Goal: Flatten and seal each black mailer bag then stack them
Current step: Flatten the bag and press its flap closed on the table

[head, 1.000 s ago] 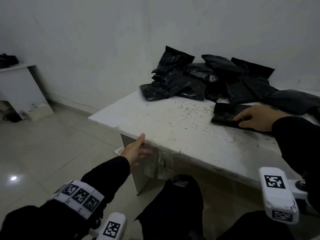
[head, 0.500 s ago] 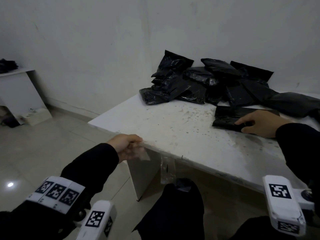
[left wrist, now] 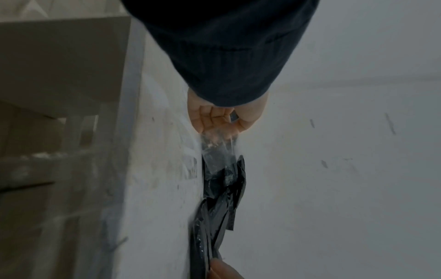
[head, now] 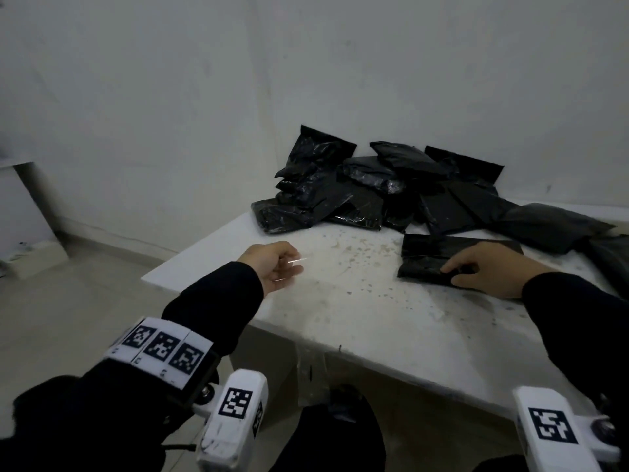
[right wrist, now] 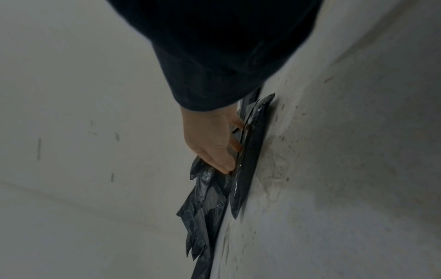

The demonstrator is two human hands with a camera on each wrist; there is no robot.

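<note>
1. At the far left stands a small white side table (head: 20,212), well apart from the work.
2. The left hand (head: 272,267) hovers over the left part of the white worktop (head: 357,318). Its fingers (left wrist: 212,120) are curled, pinching a thin transparent strip (head: 296,262), which looks like tape or a peeled seal liner; which of the two I cannot tell.
3. More clear plastic film (head: 311,373) hangs below the worktop's front edge, its purpose unclear.
4. At the back, against the wall, lies a loose pile of black mailer bags (head: 374,185), crumpled and overlapping, not yet flattened or stacked as far as I can judge.
5. Right of centre, one black mailer bag (head: 432,257) lies flat on the worktop in front of the pile, its flap apparently folded over.
6. The right hand (head: 490,267) rests on that bag, palm down, its fingers (right wrist: 229,166) stretched and slightly spread, pressing the bag against the worktop without gripping it.
7. Progress, as a judgement: this bag is flattened and in the sealing step, while no tidy stack of finished bags shows anywhere, so most of the work remains.
</note>
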